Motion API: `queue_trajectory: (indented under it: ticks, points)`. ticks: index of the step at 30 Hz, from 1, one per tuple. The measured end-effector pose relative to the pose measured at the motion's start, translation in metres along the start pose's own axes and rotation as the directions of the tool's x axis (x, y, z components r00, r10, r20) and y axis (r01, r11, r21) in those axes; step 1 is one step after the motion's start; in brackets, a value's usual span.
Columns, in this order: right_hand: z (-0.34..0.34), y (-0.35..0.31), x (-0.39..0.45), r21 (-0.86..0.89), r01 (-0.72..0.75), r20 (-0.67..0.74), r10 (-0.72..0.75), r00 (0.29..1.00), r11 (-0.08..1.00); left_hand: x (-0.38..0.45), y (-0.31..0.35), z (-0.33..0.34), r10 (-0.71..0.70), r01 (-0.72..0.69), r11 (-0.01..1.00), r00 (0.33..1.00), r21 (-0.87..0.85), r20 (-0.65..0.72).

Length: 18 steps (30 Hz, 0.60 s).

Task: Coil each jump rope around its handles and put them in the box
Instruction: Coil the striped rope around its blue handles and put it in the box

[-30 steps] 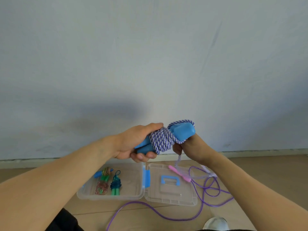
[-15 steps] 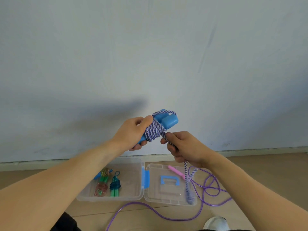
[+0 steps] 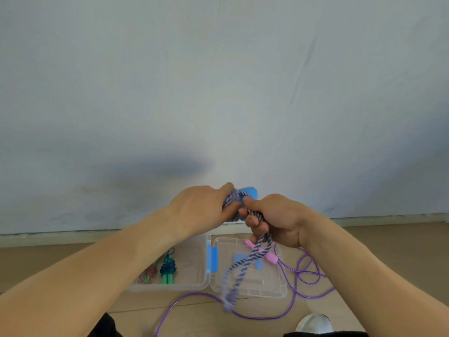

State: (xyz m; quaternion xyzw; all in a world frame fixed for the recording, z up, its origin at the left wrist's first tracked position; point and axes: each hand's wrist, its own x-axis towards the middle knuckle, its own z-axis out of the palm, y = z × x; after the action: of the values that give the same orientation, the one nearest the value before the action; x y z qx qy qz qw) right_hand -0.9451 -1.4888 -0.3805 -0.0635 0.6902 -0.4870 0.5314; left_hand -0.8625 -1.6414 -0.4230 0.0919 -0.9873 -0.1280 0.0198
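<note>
Gripping blue handles (image 3: 247, 192): left hand (image 3: 201, 210); right hand (image 3: 274, 220) around braided rope (image 3: 245, 261).

Left hand (image 3: 201, 210) gripping blue plastic handles (image 3: 248, 192) wrapped in purple-and-white braided rope (image 3: 243, 266); right hand (image 3: 272, 220) clutching rope's loose doubled tail, hanging over clear plastic box (image 3: 194, 285) and lid (image 3: 272, 285). Purple vinyl cord (image 3: 303, 271) lying looped on wooden floor (image 3: 388, 244).

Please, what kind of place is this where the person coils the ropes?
Probably an indoor room, with the person working on the floor: a plain pale wall meets a wood-look floor at a baseboard, and the clear plastic box lies on that floor.
</note>
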Motion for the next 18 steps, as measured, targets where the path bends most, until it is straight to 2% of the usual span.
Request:
queue_trajectory:
  ticks: [5, 8, 11, 15, 18]
  points:
    - [-0.016, -0.003, -0.005, 0.206, -0.115, 0.030, 0.111, 0.993, 0.972, -0.005, 0.002, -0.017, 0.162, -0.164, 0.986, 0.983, 0.013, 0.084]
    - [-0.019, -0.004, -0.005, 0.282, -0.140, 0.073, 0.124, 0.990, 0.949, -0.010, 0.006, -0.014, 0.227, -0.247, 0.966, 0.953, 0.079, 0.199]
    - [-0.029, -0.008, -0.001, 0.370, -0.141, 0.075, 0.121, 0.990, 0.918, -0.017, 0.015, -0.003, 0.283, -0.307, 0.951, 0.917, 0.042, 0.282]
    - [-0.063, -0.002, 0.011, 0.560, -0.117, 0.020, 0.128, 0.992, 0.820, -0.018, 0.012, -0.006, 0.306, -0.264, 0.943, 0.926, -0.201, 0.219]
    - [-0.082, 0.004, 0.020, 0.653, -0.066, -0.052, 0.131, 0.990, 0.755, -0.016, 0.005, -0.016, 0.289, -0.141, 0.837, 0.934, -0.528, 0.208]
